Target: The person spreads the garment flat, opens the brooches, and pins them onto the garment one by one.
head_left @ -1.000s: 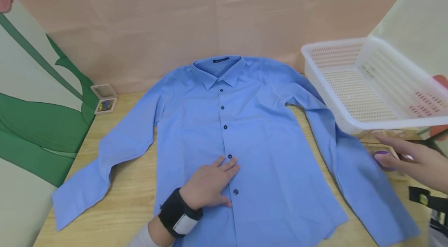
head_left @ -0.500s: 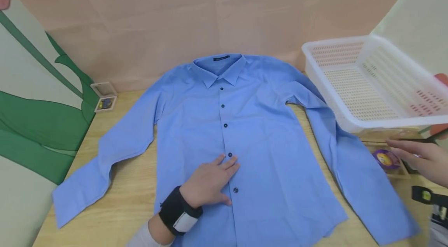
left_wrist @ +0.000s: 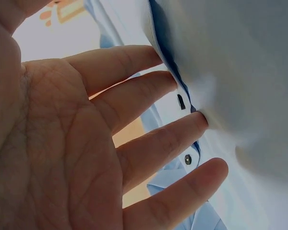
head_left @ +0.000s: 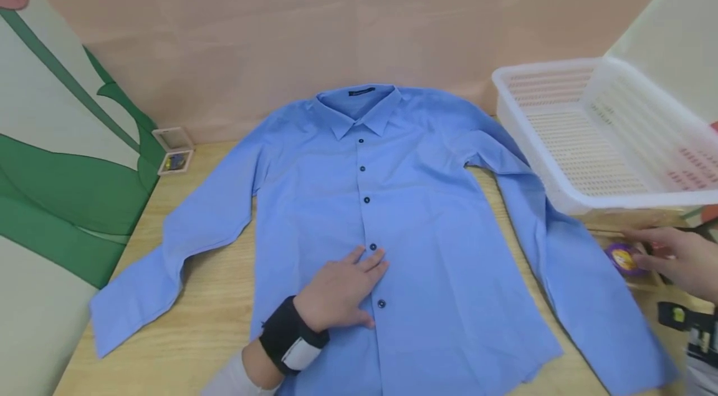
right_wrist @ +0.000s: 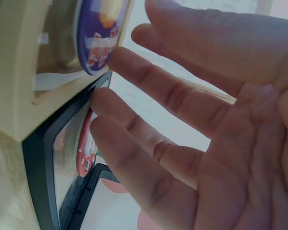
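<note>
A blue long-sleeved button-up shirt (head_left: 314, 209) lies spread front side up, its collar at the far side. My left hand (head_left: 342, 290) rests on its lower front with straight fingers, the fingertips (left_wrist: 213, 170) by the button placket. At the far right, my right hand (head_left: 684, 259) is beside two small cases, fingers extended and gripping nothing. One is a tan case (right_wrist: 9, 72) with a round purple badge (right_wrist: 101, 33) in it; the other is a black case (right_wrist: 33, 167) with a round red badge (right_wrist: 86, 148). The right fingertips (right_wrist: 101, 98) are right at the badges.
A white perforated plastic basket (head_left: 583, 201) stands at the back right, beyond the cases, near the shirt's sleeve. A small opened case (head_left: 176, 162) sits at the back left. Printed panels (head_left: 56, 196) flank the wooden table (head_left: 219, 296).
My right hand, whose thumb overlapped the purple badge, has drawn right so the badge shows, then dipped slightly over the black case. The left hand keeps its place on the shirt.
</note>
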Motion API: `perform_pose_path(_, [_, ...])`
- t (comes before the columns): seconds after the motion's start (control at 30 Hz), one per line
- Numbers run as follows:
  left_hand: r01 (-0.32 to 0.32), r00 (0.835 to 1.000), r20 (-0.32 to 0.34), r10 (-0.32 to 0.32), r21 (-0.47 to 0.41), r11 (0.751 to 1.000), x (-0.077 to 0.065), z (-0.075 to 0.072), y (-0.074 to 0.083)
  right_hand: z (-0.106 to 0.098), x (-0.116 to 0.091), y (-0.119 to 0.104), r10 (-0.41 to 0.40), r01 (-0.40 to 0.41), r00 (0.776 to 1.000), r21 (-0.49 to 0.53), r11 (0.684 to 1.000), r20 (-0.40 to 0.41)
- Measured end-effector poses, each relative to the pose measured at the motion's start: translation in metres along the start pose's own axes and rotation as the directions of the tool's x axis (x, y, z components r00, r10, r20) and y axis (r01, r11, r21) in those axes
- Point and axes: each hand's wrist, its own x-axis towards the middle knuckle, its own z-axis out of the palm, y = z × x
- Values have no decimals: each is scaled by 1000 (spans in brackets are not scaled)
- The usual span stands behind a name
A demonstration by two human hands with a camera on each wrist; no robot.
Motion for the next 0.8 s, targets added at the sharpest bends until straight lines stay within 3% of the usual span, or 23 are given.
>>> perform_pose_path(0.4, [-12, 1000, 5, 12, 8, 1000, 3, 1, -1, 13, 16, 4, -65, 65, 998, 13, 998, -7])
perform_pose_path(0.6, [-15, 1000, -3, 15, 22, 1000, 1, -2, -1, 13, 14, -1, -46, 45, 998, -18, 999, -45])
perform_pose_path(0.8, [-4, 1000, 2, 4, 22, 1000, 1, -2, -1, 15, 10, -1, 31, -27, 998, 73, 997, -60])
